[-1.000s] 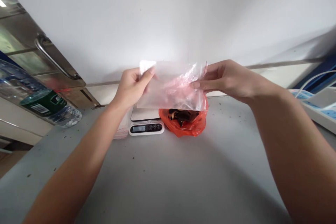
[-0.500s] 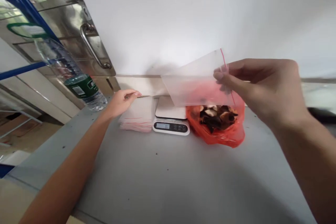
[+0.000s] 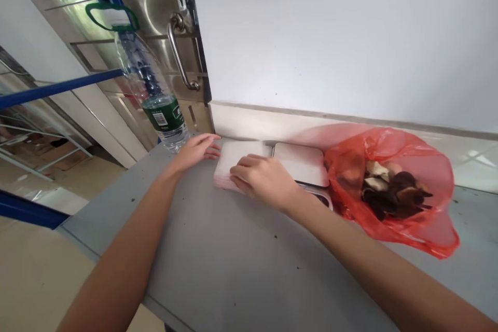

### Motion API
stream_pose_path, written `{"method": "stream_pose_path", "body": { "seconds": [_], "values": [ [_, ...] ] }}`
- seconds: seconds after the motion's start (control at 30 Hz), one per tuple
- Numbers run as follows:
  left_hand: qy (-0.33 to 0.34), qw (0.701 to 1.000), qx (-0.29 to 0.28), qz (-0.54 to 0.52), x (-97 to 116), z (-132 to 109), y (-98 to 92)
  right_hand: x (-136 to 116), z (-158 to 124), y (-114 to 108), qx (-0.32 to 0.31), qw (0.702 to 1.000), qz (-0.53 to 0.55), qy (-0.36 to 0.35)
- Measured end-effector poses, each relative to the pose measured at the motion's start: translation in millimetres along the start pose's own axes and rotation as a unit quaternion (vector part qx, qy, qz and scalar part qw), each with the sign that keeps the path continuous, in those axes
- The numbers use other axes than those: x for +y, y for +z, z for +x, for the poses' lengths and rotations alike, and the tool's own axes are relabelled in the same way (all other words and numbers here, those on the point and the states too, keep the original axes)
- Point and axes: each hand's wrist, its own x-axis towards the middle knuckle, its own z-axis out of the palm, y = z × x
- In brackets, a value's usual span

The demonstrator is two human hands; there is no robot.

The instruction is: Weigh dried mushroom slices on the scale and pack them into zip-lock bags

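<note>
A stack of clear zip-lock bags [image 3: 237, 152] lies on the grey table, with pinkish zip edges toward me. My left hand [image 3: 199, 150] is at the stack's left side, fingers apart and holding nothing. My right hand [image 3: 260, 175] is over the front right of the stack, its fingers curled and pinching a bag at the zip edge; the fingertips are partly hidden. Just right of the stack stands a white kitchen scale [image 3: 300, 162], its display mostly covered by my right forearm. An open red plastic bag [image 3: 422, 231] beside it holds dark and pale dried pieces [image 3: 392, 192].
A big water bottle [image 3: 163, 114] with a green label and handle stands at the table's back left corner. Behind the table [image 3: 249, 275] rises a white wall [image 3: 334, 36]. Blue metal bars [image 3: 66, 88] and a steel door with a handle [image 3: 181, 54] are at the left.
My right hand has come left and down from above the red bag, where it held up one zip-lock bag, to the stack. My left hand has opened. The view has shifted left.
</note>
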Motion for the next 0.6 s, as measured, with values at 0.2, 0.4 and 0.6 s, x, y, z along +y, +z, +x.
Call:
{"method": "stream_pose_path", "body": {
  "seconds": [0.2,0.4,0.6],
  "values": [
    [0.166,0.970,-0.019,0.174,-3,1,10.8,-10,-8,12,-0.062,0.996,0.064,0.025],
    [0.214,0.899,-0.144,0.353,-8,8,36.4,-10,-24,17,-0.044,0.995,0.091,-0.017],
    [0.199,0.887,-0.161,0.384,-11,6,39.2,-2,-59,17,0.054,0.983,0.150,-0.087]
  ]
}}
